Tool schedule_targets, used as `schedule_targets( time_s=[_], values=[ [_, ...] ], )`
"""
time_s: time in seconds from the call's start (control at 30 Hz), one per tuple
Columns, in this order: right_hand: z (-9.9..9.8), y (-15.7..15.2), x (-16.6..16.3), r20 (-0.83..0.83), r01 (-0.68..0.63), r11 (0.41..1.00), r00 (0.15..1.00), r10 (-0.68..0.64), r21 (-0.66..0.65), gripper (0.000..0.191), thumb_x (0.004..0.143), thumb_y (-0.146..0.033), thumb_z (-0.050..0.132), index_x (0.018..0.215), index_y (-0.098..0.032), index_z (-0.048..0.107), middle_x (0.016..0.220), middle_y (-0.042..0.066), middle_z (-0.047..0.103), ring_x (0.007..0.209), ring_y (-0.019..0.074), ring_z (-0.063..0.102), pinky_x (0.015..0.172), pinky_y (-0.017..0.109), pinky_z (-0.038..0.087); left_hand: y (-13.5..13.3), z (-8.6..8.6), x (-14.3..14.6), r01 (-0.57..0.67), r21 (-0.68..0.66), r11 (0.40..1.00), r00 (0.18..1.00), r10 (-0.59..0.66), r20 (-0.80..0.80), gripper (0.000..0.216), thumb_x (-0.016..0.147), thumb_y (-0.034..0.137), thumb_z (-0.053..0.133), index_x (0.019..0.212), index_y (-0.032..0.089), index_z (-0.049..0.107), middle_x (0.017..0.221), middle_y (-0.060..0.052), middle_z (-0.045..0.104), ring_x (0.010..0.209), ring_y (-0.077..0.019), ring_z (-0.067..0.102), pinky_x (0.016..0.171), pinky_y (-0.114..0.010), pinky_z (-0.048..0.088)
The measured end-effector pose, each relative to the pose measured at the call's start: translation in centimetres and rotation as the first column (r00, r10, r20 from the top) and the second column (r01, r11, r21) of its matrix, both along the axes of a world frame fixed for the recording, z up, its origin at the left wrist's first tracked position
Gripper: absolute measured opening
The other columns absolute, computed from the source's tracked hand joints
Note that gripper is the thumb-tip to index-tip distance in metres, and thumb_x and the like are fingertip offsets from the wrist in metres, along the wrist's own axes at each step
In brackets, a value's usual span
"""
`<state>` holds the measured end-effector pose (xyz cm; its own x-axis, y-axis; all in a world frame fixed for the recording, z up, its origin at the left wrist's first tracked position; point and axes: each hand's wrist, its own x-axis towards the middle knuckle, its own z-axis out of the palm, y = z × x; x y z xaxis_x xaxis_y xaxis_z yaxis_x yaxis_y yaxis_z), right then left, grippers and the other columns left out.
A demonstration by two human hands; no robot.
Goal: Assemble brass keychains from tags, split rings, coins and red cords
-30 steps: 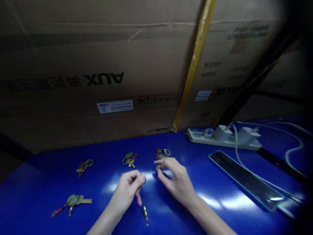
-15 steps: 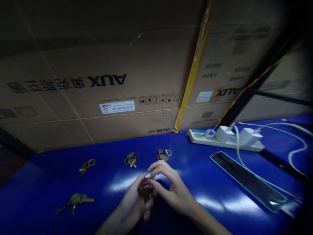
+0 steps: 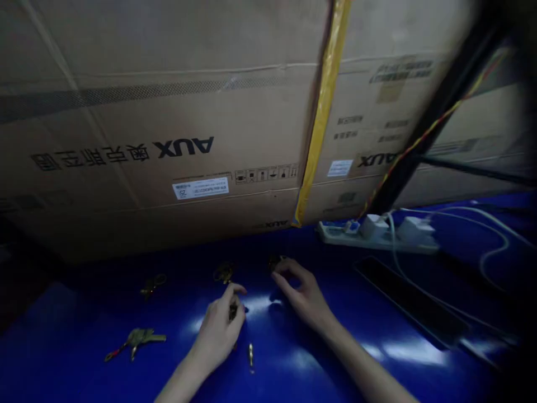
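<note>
My left hand (image 3: 220, 322) is curled low over the blue table, its fingers closed around a dark brass trinket (image 3: 233, 312) that is mostly hidden. A small shiny gold-coloured piece (image 3: 250, 356) lies on the table to the right of that hand. Farther forward, my right hand (image 3: 305, 291) has thumb and fingertips closed together at a brass keychain (image 3: 274, 262), largely covered by the fingers. Just beyond my left fingertips rests another brass keychain with a ring (image 3: 224, 272). The picture is dim and slightly blurred.
At left lie a keychain with a ring (image 3: 151, 284) and a larger brass pendant with a red cord (image 3: 136, 339). A power strip (image 3: 348, 238) with plugs and white cables sits back right, near a dark phone (image 3: 411, 302). Large cardboard boxes (image 3: 168, 112) stand behind the table.
My hands have parted: the right reached forward to the back keychain, the left moved left with the trinket. The small gold-coloured piece now shows on the table. The view shifted and darkened over the table.
</note>
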<state>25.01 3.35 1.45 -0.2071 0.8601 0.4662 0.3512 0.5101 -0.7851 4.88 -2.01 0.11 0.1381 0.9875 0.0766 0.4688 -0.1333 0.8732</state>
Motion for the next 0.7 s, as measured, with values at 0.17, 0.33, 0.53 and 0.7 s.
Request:
schedule_targets(
  time_s=[0.17,0.33,0.53,0.7],
  values=[
    [0.0,1.0,1.7,0.113,0.126,0.99,0.985,-0.134,0.069,0.017,0.092,-0.031,0.048,0.08,-0.021,0.055,0.082,0.003,0.059,0.079,0.0184,0.056,0.07,0.03,0.044,-3.2,-1.6,0.5,0.165,0.259,0.952,0.893,-0.033,-0.448,0.018,0.091,0.03,0.045,0.092,0.022,0.062,0.094,-0.007,0.062,0.089,-0.0242,0.057,0.076,-0.035,0.045],
    [-0.8,2.4,3.5,0.484,0.213,0.975,0.848,-0.216,0.062,0.021,0.089,-0.03,0.049,0.105,-0.019,0.057,0.102,0.008,0.059,0.097,0.0236,0.056,0.081,0.034,0.045,-3.8,-2.6,0.9,0.253,0.279,0.926,0.833,-0.062,-0.55,0.022,0.082,0.037,0.061,0.097,0.022,0.061,0.101,-0.01,0.061,0.09,-0.028,0.057,0.076,-0.038,0.048],
    [-0.8,4.6,3.8,0.699,0.062,0.998,0.713,-0.056,0.017,0.043,0.083,-0.026,0.056,0.126,-0.02,0.053,0.118,0.011,0.056,0.109,0.0269,0.051,0.093,0.037,0.04,-2.6,-1.8,-0.7,0.354,0.275,0.894,0.778,-0.118,-0.617,0.013,0.089,0.019,0.047,0.091,0.021,0.06,0.092,-0.006,0.06,0.084,-0.0215,0.057,0.073,-0.032,0.048],
    [-0.9,6.6,4.7,0.716,0.001,1.0,0.699,0.003,-0.005,0.036,0.082,-0.017,0.053,0.117,-0.019,0.061,0.11,0.01,0.06,0.105,0.0241,0.054,0.094,0.034,0.039,-1.6,-1.3,-3.1,0.312,0.31,0.898,0.804,-0.076,-0.59,0.016,0.093,0.022,0.043,0.09,0.021,0.059,0.091,-0.005,0.059,0.084,-0.0198,0.056,0.077,-0.032,0.047]
  ],
)
